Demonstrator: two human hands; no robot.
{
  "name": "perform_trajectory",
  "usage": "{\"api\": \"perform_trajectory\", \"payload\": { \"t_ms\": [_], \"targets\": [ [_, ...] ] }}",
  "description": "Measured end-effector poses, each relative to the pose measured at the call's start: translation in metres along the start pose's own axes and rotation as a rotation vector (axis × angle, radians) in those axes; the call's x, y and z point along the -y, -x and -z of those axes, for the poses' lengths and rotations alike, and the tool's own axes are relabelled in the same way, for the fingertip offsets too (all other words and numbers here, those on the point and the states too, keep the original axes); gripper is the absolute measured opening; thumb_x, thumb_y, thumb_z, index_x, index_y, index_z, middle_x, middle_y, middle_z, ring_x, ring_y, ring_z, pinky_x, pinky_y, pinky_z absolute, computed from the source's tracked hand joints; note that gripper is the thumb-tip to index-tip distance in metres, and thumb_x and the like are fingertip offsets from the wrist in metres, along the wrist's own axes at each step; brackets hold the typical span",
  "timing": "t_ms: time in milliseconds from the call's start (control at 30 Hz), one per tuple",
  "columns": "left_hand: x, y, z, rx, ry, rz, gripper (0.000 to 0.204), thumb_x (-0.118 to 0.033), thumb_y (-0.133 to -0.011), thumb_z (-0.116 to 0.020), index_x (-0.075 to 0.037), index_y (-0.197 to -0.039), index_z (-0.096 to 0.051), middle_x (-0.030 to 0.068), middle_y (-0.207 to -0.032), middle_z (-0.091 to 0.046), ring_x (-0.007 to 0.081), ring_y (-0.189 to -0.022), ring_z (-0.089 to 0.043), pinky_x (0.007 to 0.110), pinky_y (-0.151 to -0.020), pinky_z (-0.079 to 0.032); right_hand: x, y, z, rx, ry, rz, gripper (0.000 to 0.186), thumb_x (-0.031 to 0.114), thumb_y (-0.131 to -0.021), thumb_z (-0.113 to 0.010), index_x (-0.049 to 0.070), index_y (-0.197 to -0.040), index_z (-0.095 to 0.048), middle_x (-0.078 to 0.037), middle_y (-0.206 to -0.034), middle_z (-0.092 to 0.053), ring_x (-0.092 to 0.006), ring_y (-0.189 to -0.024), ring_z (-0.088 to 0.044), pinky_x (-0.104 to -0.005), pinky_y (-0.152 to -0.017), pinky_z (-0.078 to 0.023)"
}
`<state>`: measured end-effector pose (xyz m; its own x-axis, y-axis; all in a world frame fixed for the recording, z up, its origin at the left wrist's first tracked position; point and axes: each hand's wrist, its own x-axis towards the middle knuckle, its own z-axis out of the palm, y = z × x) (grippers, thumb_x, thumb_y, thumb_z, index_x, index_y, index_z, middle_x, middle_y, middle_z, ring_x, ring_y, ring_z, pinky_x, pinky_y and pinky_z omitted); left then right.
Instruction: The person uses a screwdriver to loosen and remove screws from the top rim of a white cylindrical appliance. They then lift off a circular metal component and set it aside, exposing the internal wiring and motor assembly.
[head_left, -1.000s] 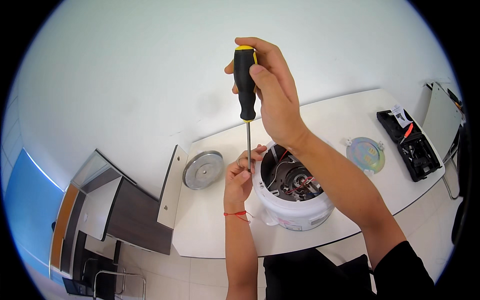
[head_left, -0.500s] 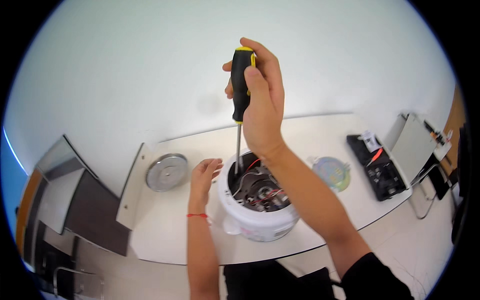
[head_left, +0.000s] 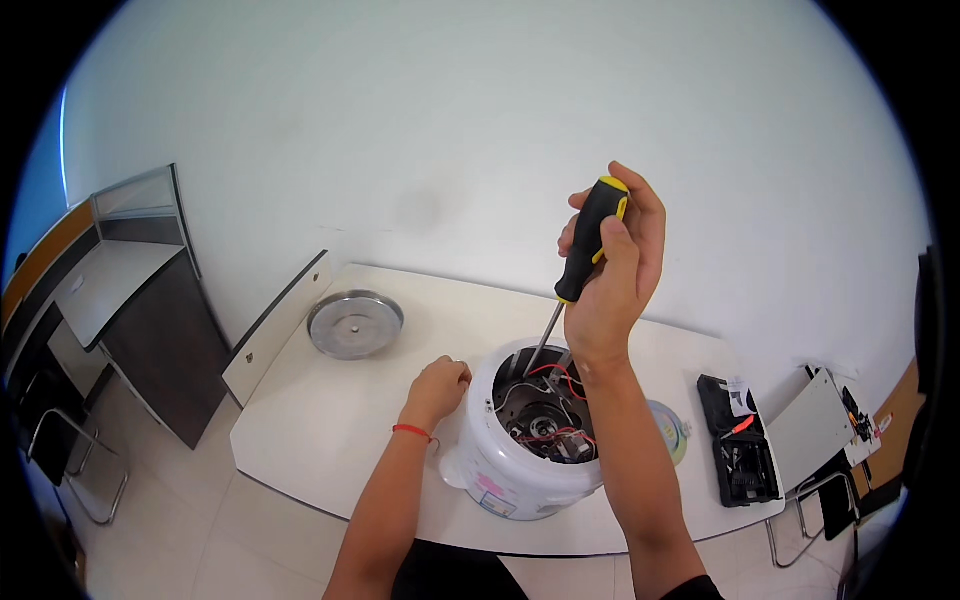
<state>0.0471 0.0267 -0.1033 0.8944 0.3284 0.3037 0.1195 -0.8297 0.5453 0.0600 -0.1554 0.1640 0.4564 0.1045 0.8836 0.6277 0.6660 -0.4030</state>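
A white rice cooker body with a pink pattern stands upright on the table, its top off. Red and white wires and metal parts show inside. My right hand is wrapped round the black and yellow handle of a screwdriver. The shaft slants down to the left into the cooker, near its far inner wall; whether the tip meets a screw I cannot make out. Beside the cooker's left rim is my left hand, fingers curled in and partly hidden. Anything in them is not visible.
On the white table, a round metal dish lies at the far left. My right forearm partly covers a coloured disc. At the right edge sits an open black tool case. A wall stands behind, and chairs flank the table.
The view has shifted. The screwdriver has gone from nearly upright to tilted, still in my right hand with its shaft in the cooker. My left hand's fingers have curled from a looser spread.
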Motion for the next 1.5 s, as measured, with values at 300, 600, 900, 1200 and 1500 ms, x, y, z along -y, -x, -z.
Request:
{"api": "perform_trajectory", "payload": {
  "t_ms": [300,600,900,1200,1500],
  "targets": [
    [-0.007,0.007,0.008,-0.052,-0.026,0.034,0.015,-0.010,-0.092,-0.062,-0.010,-0.094,-0.077,0.0126,-0.106,-0.069,0.0339,-0.102,-0.068,0.045,-0.087,-0.056,0.002,0.000,-0.002,-0.028,0.012,-0.027,0.039,0.006,-0.102,-0.044,0.003,-0.140,-0.054,-0.009,-0.115,-0.058,-0.0131,-0.102,-0.062,-0.0283,-0.076,-0.054],
    [-0.013,0.010,0.011,-0.085,-0.048,0.038,0.014,-0.013,-0.092,-0.063,-0.011,-0.095,-0.076,0.0145,-0.107,-0.068,0.0357,-0.101,-0.068,0.047,-0.088,-0.056,0.000,-0.004,-0.002,-0.050,-0.010,-0.001,0.041,0.007,-0.097,-0.043,0.002,-0.136,-0.055,-0.012,-0.114,-0.060,-0.0162,-0.101,-0.062,-0.0307,-0.077,-0.054],
    [-0.012,0.012,0.017,-0.093,-0.017,-0.008,0.021,-0.023,-0.093,-0.066,-0.007,-0.104,-0.073,0.0189,-0.108,-0.068,0.0405,-0.102,-0.067,0.049,-0.088,-0.055,-0.011,-0.004,0.006,0.051,-0.344,-0.036,0.044,0.014,-0.090,-0.037,-0.001,-0.129,-0.052,-0.020,-0.095,-0.068,-0.0196,-0.066,-0.060,-0.0314,-0.058,-0.050],
    [-0.015,0.006,0.026,-0.195,0.088,-0.046,0.025,-0.018,-0.090,-0.071,-0.001,-0.109,-0.071,0.0179,-0.104,-0.072,0.0383,-0.096,-0.069,0.046,-0.088,-0.055,-0.019,-0.008,0.018,0.014,-0.358,0.012,0.044,0.024,-0.096,-0.038,0.001,-0.131,-0.053,-0.022,-0.100,-0.067,-0.0224,-0.069,-0.058,-0.0343,-0.061,-0.046],
    [-0.072,0.012,0.076,-0.312,1.069,-0.033,0.026,-0.015,-0.096,-0.067,-0.002,-0.118,-0.066,0.0079,-0.102,-0.068,0.0129,-0.073,-0.056,0.028,-0.075,-0.047,-0.013,-0.009,0.011,-0.092,-0.498,-0.087,0.040,0.022,-0.098,-0.038,-0.001,-0.127,-0.050,-0.020,-0.091,-0.067,-0.0219,-0.063,-0.060,-0.0324,-0.055,-0.048]
  ]
}}
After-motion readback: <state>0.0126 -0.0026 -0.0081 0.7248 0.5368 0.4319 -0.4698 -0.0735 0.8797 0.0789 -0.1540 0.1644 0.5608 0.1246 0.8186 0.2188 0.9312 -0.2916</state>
